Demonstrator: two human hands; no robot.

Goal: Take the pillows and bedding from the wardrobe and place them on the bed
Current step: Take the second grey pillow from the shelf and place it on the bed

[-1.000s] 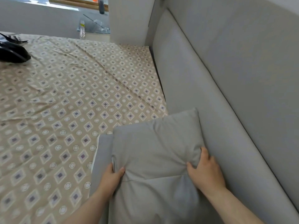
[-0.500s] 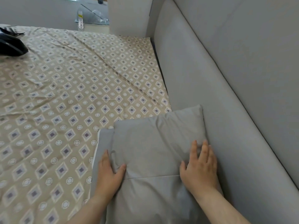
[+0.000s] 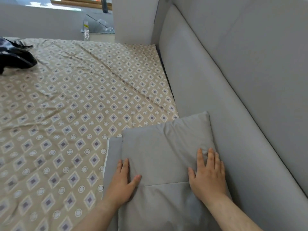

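A grey pillow point(image 3: 163, 147) lies on the bed point(image 3: 75, 114) at its near right corner, against the padded grey headboard point(image 3: 216, 97). A second grey pillow edge point(image 3: 112, 157) shows under it on the left. My left hand point(image 3: 122, 184) rests flat on the pillow's left side, thumb on top and fingers spread along the edge. On the pillow's right side lies my right hand point(image 3: 208, 174), flat, with its fingers spread. Neither hand grips the fabric.
The bed has a beige sheet with a diamond pattern. A black object point(image 3: 15, 59) lies at its far left. Beyond the bed stand a low white wall and a clear plastic item point(image 3: 98, 27) on a ledge.
Both hands let go of their pinch on the pillow and flattened out on it. The pillow settled against the headboard.
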